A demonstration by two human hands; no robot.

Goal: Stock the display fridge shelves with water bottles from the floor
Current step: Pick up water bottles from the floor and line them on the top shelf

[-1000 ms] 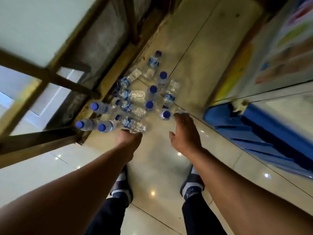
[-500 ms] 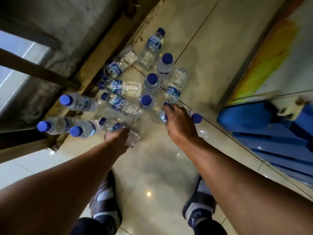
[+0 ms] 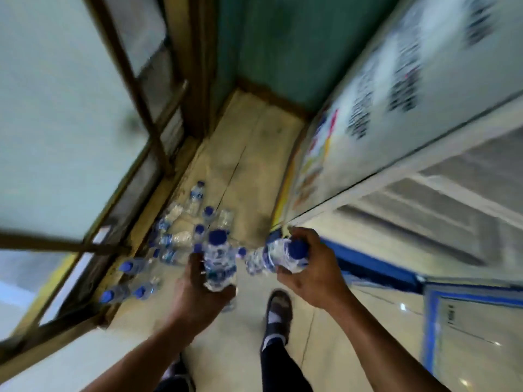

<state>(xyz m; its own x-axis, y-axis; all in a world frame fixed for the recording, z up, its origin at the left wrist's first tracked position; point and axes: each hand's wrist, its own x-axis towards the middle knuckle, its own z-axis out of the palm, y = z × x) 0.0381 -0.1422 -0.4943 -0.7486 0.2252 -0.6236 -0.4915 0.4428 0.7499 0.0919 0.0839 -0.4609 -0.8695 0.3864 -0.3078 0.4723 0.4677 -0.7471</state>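
Note:
My left hand (image 3: 198, 290) grips a clear water bottle (image 3: 218, 261) with a blue cap, held upright above the floor. In my right hand (image 3: 308, 267) is a second blue-capped water bottle (image 3: 271, 257), tilted with its cap toward me. Behind both hands, several more water bottles (image 3: 175, 239) lie and stand in a cluster on the tiled floor by the left wall. The display fridge (image 3: 396, 142) stands on the right, with white wire shelves (image 3: 441, 210) seen through its open front. The picture is blurred by motion.
A wooden-framed glass partition (image 3: 135, 114) runs along the left. A green wall (image 3: 277, 46) closes the far end. The fridge's blue base (image 3: 376, 267) and its blue-edged door (image 3: 464, 329) sit low on the right. My feet (image 3: 278, 309) stand on the glossy tiles.
Both hands closed on bottles at floor level and have lifted them up. The view has swung upward, bringing the fridge shelves and far wall into sight.

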